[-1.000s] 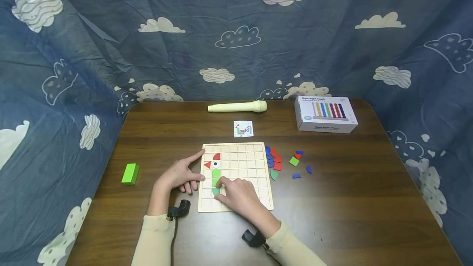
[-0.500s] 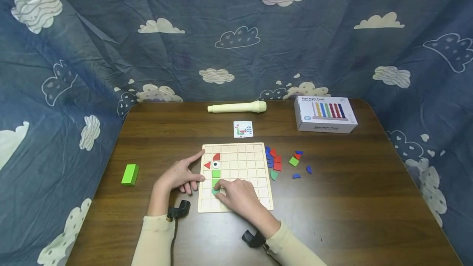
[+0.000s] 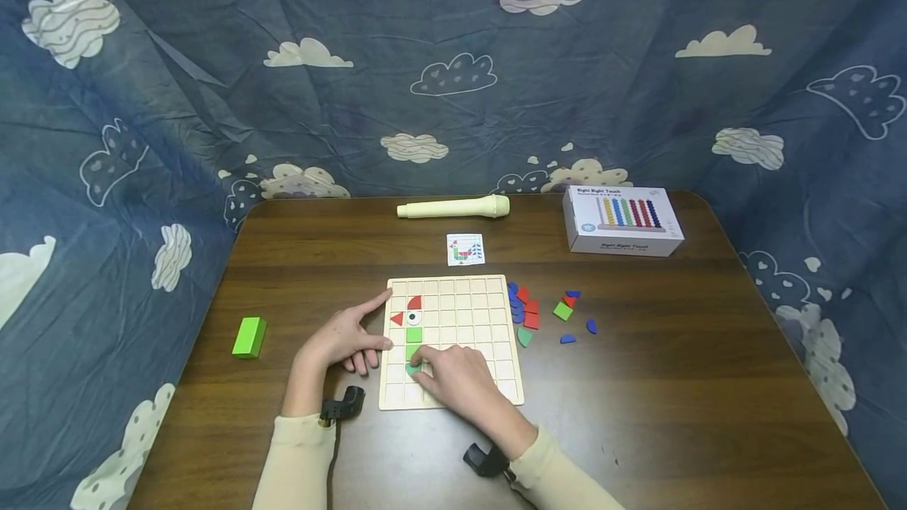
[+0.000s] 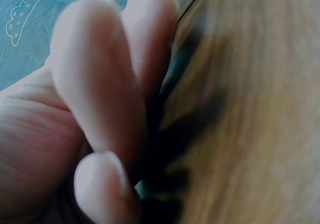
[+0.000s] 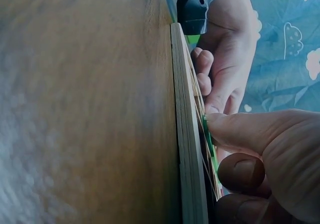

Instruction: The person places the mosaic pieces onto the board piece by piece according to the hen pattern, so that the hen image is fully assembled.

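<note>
A pale wooden grid board (image 3: 489,297) lies on the dark table. On its left columns sit a red triangle (image 3: 397,319), a red quarter-round (image 3: 415,303), an eye tile (image 3: 414,318) and two green squares (image 3: 414,334). My right hand (image 3: 457,376) lies on the board, one fingertip pressing a green piece (image 3: 412,368) below those squares. The right wrist view shows that fingertip on the green piece (image 5: 205,129) at the board (image 5: 185,134) surface. My left hand (image 3: 343,338) rests on the table against the board's left edge, its index finger stretched along it.
Loose red, blue and green pieces (image 3: 527,312) lie right of the board. A small pattern card (image 3: 465,249), a cream cylinder (image 3: 453,208) and a white box (image 3: 622,219) sit farther back. A green block (image 3: 249,336) stands near the left table edge.
</note>
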`<action>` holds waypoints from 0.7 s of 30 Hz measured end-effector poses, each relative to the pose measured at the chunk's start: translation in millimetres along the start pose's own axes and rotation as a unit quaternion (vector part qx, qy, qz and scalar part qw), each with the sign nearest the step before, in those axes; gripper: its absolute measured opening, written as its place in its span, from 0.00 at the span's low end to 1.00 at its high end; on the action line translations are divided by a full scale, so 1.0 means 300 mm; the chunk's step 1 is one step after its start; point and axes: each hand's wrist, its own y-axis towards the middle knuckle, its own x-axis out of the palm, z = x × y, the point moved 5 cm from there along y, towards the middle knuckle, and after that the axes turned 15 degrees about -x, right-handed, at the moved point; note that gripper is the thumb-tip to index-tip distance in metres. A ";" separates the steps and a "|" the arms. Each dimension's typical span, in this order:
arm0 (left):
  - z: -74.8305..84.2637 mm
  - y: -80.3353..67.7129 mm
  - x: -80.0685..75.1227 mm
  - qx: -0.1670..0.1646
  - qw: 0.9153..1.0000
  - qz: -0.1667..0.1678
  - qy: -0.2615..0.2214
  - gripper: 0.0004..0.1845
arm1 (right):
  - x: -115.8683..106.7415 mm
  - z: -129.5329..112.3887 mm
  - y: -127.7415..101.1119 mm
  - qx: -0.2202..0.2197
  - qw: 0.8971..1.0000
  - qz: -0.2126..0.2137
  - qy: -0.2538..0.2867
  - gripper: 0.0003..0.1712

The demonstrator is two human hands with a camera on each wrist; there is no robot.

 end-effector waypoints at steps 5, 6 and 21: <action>-0.002 0.001 0.001 0.001 1.000 -0.001 -0.001 0.50 | 0.000 -0.001 -0.002 -0.002 1.000 0.001 0.009 0.07; -0.003 0.001 0.001 0.002 1.000 -0.001 0.000 0.50 | -0.003 -0.001 -0.003 -0.002 1.000 0.003 0.013 0.07; -0.009 0.008 0.001 -0.004 1.000 0.005 0.000 0.51 | -0.320 0.443 -0.268 0.171 0.969 0.166 0.071 0.16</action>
